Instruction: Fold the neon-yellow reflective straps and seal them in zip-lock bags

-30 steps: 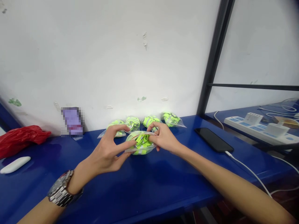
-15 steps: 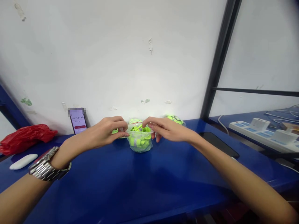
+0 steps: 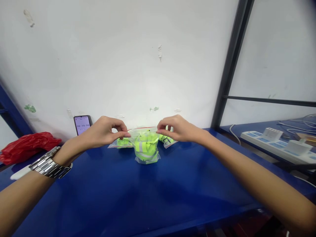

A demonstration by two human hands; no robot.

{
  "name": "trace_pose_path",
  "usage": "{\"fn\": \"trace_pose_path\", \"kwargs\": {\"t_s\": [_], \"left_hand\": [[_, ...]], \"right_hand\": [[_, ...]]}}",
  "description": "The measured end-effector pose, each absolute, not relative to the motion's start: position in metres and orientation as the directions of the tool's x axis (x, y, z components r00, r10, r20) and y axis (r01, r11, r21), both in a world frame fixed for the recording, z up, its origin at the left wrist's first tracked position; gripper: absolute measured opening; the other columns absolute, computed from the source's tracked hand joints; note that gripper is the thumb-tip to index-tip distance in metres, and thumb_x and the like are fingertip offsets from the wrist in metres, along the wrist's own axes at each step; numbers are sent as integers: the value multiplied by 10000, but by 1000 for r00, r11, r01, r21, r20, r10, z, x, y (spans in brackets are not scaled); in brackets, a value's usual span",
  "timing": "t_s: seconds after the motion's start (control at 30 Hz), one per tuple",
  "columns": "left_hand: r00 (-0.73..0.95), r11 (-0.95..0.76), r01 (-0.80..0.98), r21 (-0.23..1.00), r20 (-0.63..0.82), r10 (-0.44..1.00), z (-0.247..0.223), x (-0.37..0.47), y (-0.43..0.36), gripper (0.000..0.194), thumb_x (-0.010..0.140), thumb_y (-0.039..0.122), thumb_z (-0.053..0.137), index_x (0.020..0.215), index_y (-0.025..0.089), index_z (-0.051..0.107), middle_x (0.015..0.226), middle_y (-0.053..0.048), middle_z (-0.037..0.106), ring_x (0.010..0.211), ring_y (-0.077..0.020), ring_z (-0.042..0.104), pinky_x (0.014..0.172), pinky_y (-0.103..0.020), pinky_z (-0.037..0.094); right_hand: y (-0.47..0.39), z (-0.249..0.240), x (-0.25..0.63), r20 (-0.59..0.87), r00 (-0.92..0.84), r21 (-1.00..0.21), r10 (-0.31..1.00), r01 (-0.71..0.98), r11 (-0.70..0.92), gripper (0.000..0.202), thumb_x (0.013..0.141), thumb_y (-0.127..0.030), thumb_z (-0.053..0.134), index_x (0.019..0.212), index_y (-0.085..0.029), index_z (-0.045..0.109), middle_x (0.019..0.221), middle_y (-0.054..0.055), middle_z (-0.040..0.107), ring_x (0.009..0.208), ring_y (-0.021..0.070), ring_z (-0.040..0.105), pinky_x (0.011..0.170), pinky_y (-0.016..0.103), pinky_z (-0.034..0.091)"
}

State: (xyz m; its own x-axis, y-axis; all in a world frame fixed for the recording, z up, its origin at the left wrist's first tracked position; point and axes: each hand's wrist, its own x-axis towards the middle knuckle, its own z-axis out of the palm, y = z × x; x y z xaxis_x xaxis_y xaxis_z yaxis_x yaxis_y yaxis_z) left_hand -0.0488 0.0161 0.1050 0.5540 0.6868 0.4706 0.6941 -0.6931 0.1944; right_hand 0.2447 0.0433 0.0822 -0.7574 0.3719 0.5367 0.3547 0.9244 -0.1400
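A clear zip bag [image 3: 147,157] stands upright on the blue table, with folded neon-yellow fabric [image 3: 145,144] with grey reflective bands inside. My left hand [image 3: 111,131] pinches the bag's top left corner between thumb and fingers. At the top right corner, my right hand [image 3: 174,129] pinches the bag in the same way. The bag's top edge is stretched flat between them. Behind it lie another bag of yellow fabric [image 3: 124,143] on the left and one more [image 3: 167,140] at the right, partly hidden by my right hand.
On the left are a red plastic bag [image 3: 29,147], a white object [image 3: 20,172] and a phone [image 3: 83,123] leaning on the wall [image 3: 138,65]. At right, power strips [image 3: 274,144] and cables lie beyond a dark metal post [image 3: 233,62].
The bag's mouth was open and rounded; now its top edge is pulled straight. My hands have moved slightly apart, both pinching the corners. More of the bags behind shows.
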Motion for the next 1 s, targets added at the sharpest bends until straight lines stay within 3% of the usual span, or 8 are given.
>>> {"fn": "trace_pose_path", "kwargs": {"t_s": [0.2,0.33,0.47,0.67,1.0], "left_hand": [[448,-601,707,373,421,789,101,-51,12,286,794,444,655,793,158,666,805,-56,718,730,-157,656,619,-230,489],[444,-584,658,476,381,811,98,-50,8,276,803,428,650,827,155,621,766,-54,698,716,-170,663,620,-254,498],[448,-647,637,419,482,753,93,-48,8,238,844,400,614,832,163,592,788,-41,666,749,-162,640,685,-275,499],[433,-668,637,386,538,723,84,-50,13,343,872,354,587,1158,219,454,752,6,610,721,-148,612,719,-305,497],[451,-699,575,426,547,705,75,-51,14,325,846,305,608,1054,251,364,713,26,574,890,-195,653,727,-298,503]], "right_hand": [[54,73,245,614,-706,-222,353,275,935,159,919,-264,534,860,-149,627,785,34,676,700,120,614,637,237,452],[55,65,243,648,-671,-249,359,259,933,107,895,-216,559,846,-155,631,723,21,661,622,112,585,575,235,434],[59,58,241,732,-605,-222,313,223,949,72,873,-182,576,832,-157,629,737,34,667,640,125,591,577,248,442],[60,54,243,708,-622,-248,335,224,942,314,897,-163,531,1206,-182,476,718,0,636,662,125,601,638,257,477],[56,54,244,716,-615,-190,331,284,940,246,878,-158,503,1097,-213,404,742,-8,620,649,110,541,568,230,390]]}}
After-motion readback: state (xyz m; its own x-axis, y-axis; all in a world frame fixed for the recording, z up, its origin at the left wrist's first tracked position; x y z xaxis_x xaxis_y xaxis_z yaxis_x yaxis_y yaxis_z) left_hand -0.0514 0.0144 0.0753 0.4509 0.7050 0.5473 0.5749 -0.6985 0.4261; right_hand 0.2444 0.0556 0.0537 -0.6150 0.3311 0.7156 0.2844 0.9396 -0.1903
